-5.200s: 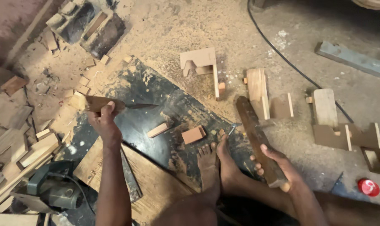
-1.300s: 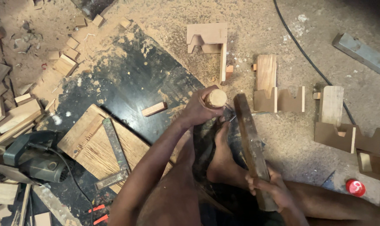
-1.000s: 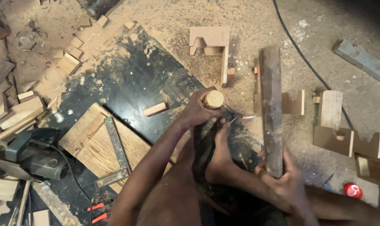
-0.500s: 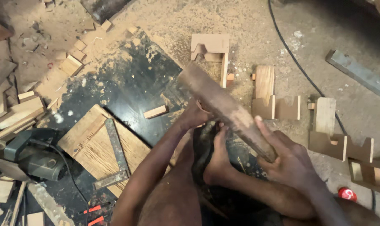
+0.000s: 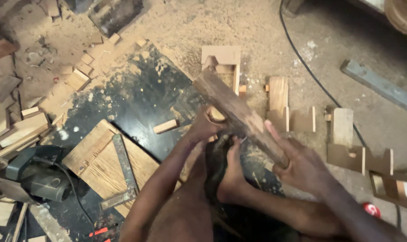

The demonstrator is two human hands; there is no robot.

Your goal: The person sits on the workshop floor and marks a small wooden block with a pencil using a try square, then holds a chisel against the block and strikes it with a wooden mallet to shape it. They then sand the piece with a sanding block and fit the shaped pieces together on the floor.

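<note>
Swung down from upright, the wooden mallet [image 5: 239, 114] in the clenched right hand [image 5: 302, 166] nears the left hand [image 5: 203, 130] pinching a chisel handle [image 5: 215, 115]; a glancing blow could strike fingers.

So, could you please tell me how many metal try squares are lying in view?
1: the metal try square lies on the plywood board, lower left, beside the power tool. Others may be hidden under scraps.

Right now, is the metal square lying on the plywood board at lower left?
Yes, the metal square lies flat across the plywood board, left of the left hand.
</note>
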